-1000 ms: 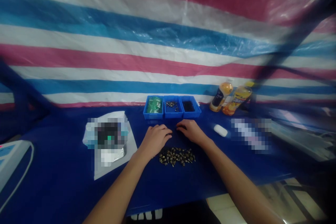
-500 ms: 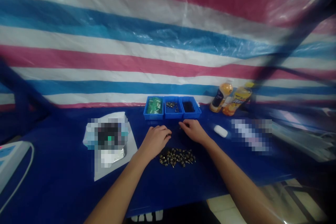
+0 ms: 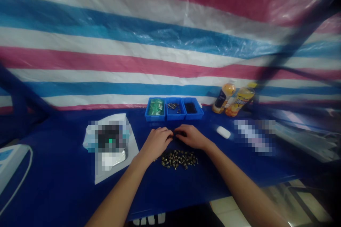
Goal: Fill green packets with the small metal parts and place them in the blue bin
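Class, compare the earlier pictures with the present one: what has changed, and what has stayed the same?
The right hand has moved to the left, bringing its fingertips close to those of the left hand. Whether either took hold of or let go of anything is too small to tell. The left hand, metal parts pile, blue trays and bottles stayed about where they were.

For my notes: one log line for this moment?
left hand, right hand: fingertips close, contents unclear | metal fittings: piled nearer | blue bins: beyond
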Demonstrator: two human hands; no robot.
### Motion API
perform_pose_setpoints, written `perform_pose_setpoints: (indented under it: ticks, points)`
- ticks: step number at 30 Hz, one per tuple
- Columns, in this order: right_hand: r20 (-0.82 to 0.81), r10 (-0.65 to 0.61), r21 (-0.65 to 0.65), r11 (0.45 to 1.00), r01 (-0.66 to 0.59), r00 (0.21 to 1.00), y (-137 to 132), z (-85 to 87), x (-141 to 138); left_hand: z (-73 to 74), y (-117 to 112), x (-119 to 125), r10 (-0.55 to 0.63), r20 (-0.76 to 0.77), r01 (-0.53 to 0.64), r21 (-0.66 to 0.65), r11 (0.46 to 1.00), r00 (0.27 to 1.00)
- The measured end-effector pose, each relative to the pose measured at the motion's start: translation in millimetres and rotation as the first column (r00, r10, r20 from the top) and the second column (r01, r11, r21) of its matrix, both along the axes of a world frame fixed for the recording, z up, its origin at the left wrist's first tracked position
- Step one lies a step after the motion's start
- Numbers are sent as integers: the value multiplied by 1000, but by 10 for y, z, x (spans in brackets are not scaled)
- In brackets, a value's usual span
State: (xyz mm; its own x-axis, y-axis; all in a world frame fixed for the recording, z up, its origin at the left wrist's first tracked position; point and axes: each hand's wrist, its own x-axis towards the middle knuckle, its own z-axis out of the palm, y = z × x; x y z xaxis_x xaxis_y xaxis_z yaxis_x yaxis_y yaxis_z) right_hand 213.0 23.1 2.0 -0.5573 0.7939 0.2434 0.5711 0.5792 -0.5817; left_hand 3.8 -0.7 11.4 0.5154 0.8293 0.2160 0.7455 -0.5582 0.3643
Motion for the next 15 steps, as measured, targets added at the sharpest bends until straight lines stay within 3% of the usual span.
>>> perform_pose_setpoints:
  ticks: [5, 15]
  points:
    - [99, 60, 30, 998, -64, 993, -8, -15, -47, 14, 3, -4, -25, 67, 27, -29, 999, 997]
    - [11, 36, -9, 999, -36, 999, 19, -38, -57, 48, -8, -3, -12, 53, 14, -35, 999, 999]
